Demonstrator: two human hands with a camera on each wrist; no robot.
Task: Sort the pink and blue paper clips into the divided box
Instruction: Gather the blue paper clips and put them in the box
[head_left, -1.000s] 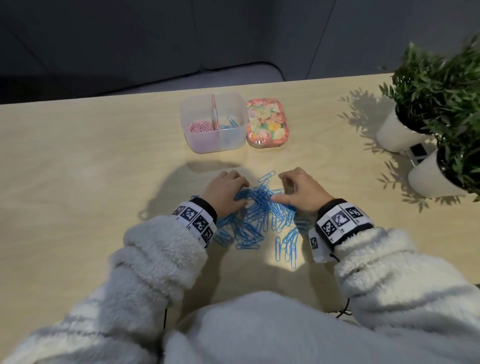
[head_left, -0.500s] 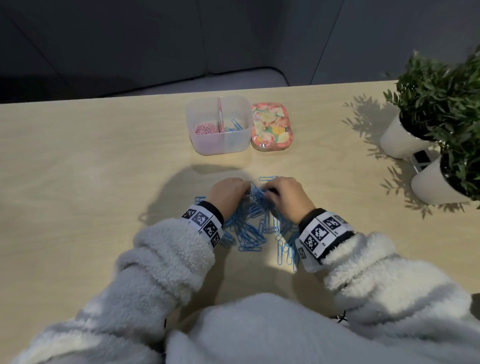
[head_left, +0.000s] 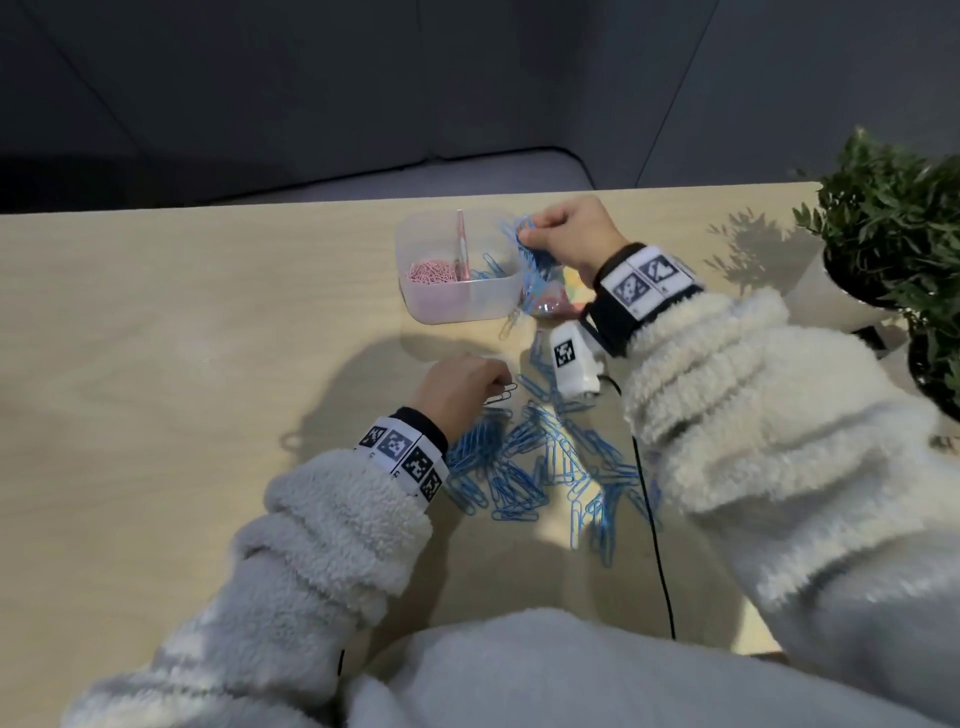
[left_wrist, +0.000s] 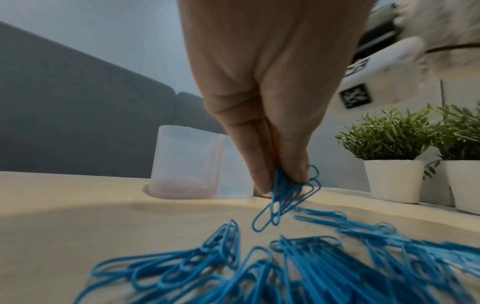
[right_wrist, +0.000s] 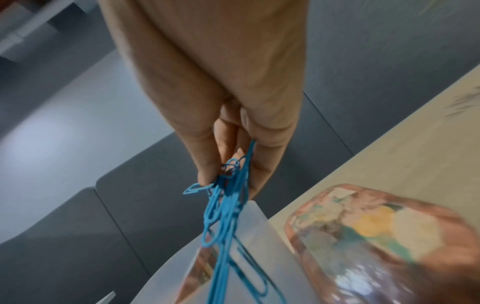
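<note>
Above the right compartment of the divided box (head_left: 460, 306), the right hand (head_left: 566, 239) pinches a tangled bunch of blue paper clips (head_left: 530, 249). The clips appear light, thin, springy and smooth-coated; they interlock, so a bunch is best pinched at its upper loops with thumb and fingertips. Nearer the person than the box, the left hand (head_left: 457, 389) pinches a few clips (left_wrist: 285, 193) above the loose blue pile (head_left: 540, 467) on the surface (head_left: 156, 338). Pink clips (head_left: 431, 273) fill the left compartment. The wristbands (head_left: 647, 280) carry square coded markers; no legible writing is visible.
</note>
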